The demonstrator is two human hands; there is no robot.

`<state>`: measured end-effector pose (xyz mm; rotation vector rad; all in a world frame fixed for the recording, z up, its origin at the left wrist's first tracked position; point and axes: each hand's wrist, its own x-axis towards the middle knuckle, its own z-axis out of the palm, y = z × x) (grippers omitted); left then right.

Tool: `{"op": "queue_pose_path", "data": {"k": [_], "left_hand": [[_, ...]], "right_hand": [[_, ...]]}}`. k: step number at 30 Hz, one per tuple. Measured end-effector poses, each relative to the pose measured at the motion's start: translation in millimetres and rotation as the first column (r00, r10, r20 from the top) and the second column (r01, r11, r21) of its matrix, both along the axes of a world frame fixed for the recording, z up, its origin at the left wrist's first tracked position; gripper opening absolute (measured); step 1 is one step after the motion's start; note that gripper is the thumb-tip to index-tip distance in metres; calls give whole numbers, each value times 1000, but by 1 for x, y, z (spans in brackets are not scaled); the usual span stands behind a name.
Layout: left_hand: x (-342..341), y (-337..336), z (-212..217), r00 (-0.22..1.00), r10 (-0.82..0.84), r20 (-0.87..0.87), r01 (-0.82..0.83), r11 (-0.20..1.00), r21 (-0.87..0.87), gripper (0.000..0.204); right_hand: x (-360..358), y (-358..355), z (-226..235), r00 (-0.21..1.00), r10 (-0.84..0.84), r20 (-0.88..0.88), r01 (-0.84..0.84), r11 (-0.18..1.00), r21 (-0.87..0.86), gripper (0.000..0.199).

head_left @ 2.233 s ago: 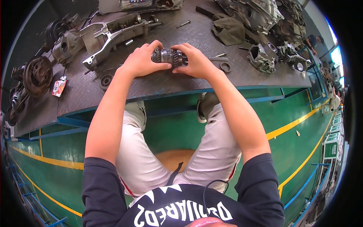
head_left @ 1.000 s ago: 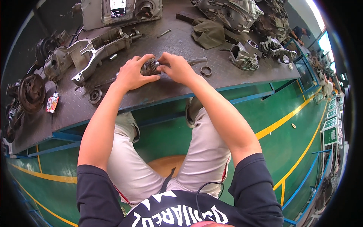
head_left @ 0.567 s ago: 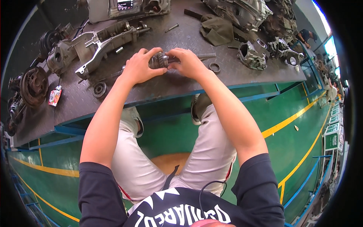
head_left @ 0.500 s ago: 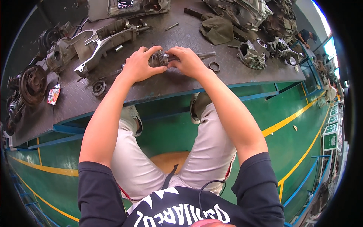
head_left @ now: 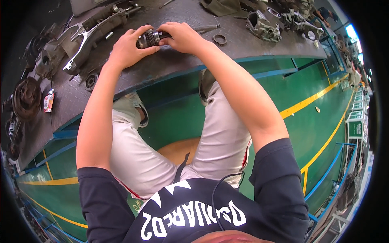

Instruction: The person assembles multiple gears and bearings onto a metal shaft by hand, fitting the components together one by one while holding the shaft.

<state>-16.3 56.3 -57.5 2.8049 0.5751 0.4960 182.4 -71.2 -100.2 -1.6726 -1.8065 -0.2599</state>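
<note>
A metal gear shaft lies crosswise over the workbench between my hands, with toothed gears at its middle. My left hand is closed around the gears from the left, thumb on the near side and fingers on the far side. From the right, my right hand grips the same shaft beside the gears; its fingertips are partly hidden. The shaft's thin splined end sticks out past my right hand. A loose metal ring rests to the right, and a round bearing lies below my left wrist.
Behind my left hand stands an open gearbox housing with a small metal cylinder beside it. More castings sit at the right. A rusty drum and small red-white box are at far left. The bench edge runs before me.
The view has shifted, so bench and hands appear higher and further left. Both hands stay on the gear shaft.
</note>
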Motion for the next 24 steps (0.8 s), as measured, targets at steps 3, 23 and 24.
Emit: {"op": "queue_pose_path", "data": {"k": [3,23,24], "left_hand": [[-16,16,3,987,-156,45,160,983,-92,82],[-102,70,6,975,138,-172,-176,957,-231,45],[-100,66,4,980,133,-148,-163,962,-220,43]], "right_hand": [[-2,3,0,1000,4,-29,-4,1000,-5,37],[-4,-13,22,989,-127,-70,92,923,-374,42],[-3,-15,24,987,-131,-91,85,914,-397,42]]}}
